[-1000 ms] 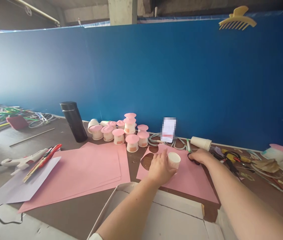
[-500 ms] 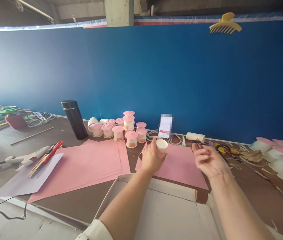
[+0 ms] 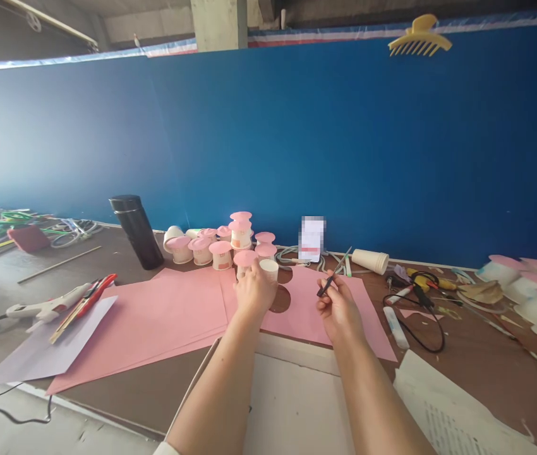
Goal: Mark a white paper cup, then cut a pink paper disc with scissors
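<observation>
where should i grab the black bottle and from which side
Probably around the middle of the bottle, coming from the near left: it stands on its base, its body is a plain tall cylinder, cups sit close on its right and the blue wall is behind.

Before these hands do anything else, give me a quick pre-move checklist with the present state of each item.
1. Scissors secured in the right hand: ok, held with the tip pointing up.
2. Scissors' blades closed: cannot tell, too small.
3. Paper cup held upright: ok, in the left hand, mouth up.
4. Left hand free of the nearest pink-roofed cup: cannot tell; the fingers overlap it in this view.
5. Pink sheet below the right hand whole: not ok, there is a round opening towards its left side.
6. Glue gun away from both hands: ok, it lies far to the left.
</observation>
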Motion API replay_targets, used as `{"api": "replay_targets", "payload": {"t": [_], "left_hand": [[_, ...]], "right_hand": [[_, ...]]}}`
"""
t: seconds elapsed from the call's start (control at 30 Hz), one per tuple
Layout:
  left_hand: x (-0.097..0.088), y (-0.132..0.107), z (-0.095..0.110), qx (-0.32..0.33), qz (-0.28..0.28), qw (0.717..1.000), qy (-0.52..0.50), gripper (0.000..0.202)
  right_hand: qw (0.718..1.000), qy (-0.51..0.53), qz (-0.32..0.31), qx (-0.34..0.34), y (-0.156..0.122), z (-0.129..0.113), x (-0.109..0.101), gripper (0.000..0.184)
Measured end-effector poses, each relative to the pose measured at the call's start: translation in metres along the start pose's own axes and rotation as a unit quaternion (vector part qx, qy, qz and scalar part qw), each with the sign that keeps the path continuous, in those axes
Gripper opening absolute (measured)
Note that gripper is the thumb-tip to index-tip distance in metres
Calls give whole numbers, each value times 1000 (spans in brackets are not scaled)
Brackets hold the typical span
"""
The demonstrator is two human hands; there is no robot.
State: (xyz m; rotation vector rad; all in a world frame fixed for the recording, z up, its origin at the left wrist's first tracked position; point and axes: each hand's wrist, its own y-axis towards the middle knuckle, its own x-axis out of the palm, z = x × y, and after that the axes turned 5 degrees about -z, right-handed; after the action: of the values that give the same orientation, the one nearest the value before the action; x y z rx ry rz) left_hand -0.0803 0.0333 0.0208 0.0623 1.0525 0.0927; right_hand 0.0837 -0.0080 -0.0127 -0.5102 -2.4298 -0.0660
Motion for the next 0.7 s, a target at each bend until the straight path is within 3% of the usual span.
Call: {"api": "replay_targets", "payload": {"t": [0.17,0.3,0.4,0.5,0.6,0.7], "left_hand": [[-6,-1,-3,-47,6,997,55,64],[-7,-3,-3,-57,27,995,73,74],[-10,-9,4,-24,104,992,71,72],[-6,-15,14,56,151,985,67,49],[12,-15,21,138,55,988,49,30],[35,-10,22,90,-66,992,58,24]], "right_hand": [[999,-11,47,8,1,1,-3,43],[998,-12,67,13,0,-2,-2,42],[997,-17,78,8,-4,-7,0,43],[996,-20,87,4,-6,-11,2,44],[996,-22,91,-1,-5,-10,2,42],[996,-26,88,-5,-2,-8,0,40]]}}
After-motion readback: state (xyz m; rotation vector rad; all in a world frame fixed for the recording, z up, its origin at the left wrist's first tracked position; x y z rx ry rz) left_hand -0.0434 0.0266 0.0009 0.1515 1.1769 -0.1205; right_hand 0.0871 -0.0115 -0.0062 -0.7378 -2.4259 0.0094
